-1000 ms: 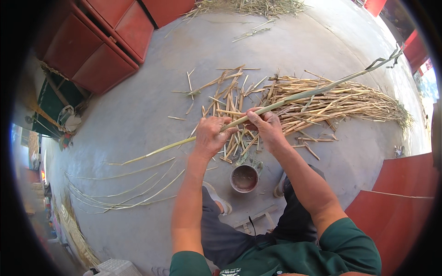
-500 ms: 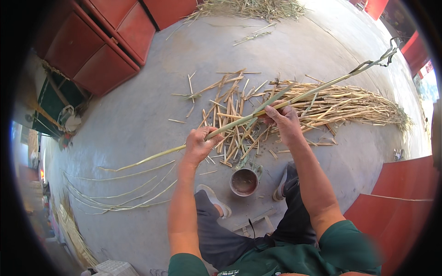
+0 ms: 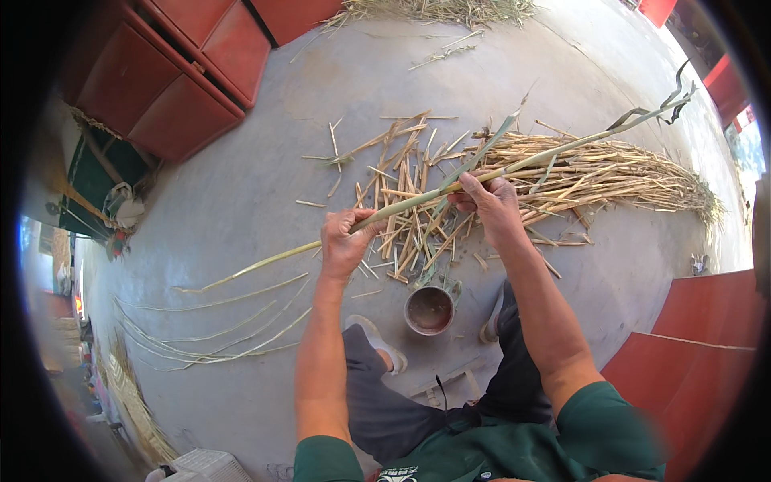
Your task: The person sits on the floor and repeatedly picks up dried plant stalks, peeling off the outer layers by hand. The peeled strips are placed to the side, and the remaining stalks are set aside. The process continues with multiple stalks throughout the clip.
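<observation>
A long green-yellow plant stalk (image 3: 401,206) slants across in front of me, its thin end low at the left and its withered dark leaf tip high at the right. My left hand (image 3: 347,241) is closed round the stalk's lower part. Farther up, my right hand (image 3: 491,207) pinches the stalk where a leaf (image 3: 506,128) splits away from it. Below the stalk lie short cut stalk pieces (image 3: 414,165), scattered on the floor. A bundle of dry stalks (image 3: 618,173) stretches to the right behind my right hand.
Between my feet stands a small round pot (image 3: 429,311) with brownish contents. Thin peeled strips (image 3: 209,355) lie on the floor at left. Red cabinets (image 3: 181,104) stand far left, and a red panel (image 3: 683,353) is at right. A straw heap (image 3: 434,10) lies at the far edge.
The leaf beside my right hand stands out farther from the stalk, its tip swung up and to the right. My right hand has shifted slightly left, still gripping; my left hand has risen a little.
</observation>
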The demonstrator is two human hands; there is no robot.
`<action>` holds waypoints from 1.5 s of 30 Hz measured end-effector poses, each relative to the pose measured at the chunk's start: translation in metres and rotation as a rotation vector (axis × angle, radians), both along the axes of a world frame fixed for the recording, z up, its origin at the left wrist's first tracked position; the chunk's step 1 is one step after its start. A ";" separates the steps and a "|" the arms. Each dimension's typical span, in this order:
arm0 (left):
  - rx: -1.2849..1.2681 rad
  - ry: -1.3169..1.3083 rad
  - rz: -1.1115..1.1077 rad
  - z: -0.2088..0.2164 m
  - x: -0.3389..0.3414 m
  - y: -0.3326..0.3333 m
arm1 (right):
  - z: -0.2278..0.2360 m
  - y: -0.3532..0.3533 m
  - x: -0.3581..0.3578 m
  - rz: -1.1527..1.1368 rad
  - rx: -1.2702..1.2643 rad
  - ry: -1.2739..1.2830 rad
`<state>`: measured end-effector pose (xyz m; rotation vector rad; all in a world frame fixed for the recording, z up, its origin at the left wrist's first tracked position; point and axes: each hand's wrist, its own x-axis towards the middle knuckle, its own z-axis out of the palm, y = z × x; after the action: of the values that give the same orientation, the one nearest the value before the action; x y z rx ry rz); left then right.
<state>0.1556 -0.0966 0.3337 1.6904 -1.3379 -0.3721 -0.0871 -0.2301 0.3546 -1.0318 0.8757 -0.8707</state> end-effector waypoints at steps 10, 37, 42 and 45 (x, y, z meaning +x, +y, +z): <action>-0.050 0.339 0.417 0.018 0.051 0.003 | -0.016 -0.003 -0.005 -0.054 0.085 0.038; 0.446 0.565 -0.276 0.002 0.002 -0.017 | 0.005 0.002 -0.008 0.225 -0.124 0.022; 0.497 0.595 -0.334 0.004 0.017 -0.008 | 0.006 -0.006 -0.023 0.069 -0.158 -0.007; 0.536 0.701 -0.393 0.010 0.011 -0.013 | 0.009 0.001 -0.016 0.060 -0.212 0.039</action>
<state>0.1663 -0.1091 0.3439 1.4593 -1.0626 -1.5081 -0.1028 -0.2294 0.3632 -1.2568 0.7925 -0.9092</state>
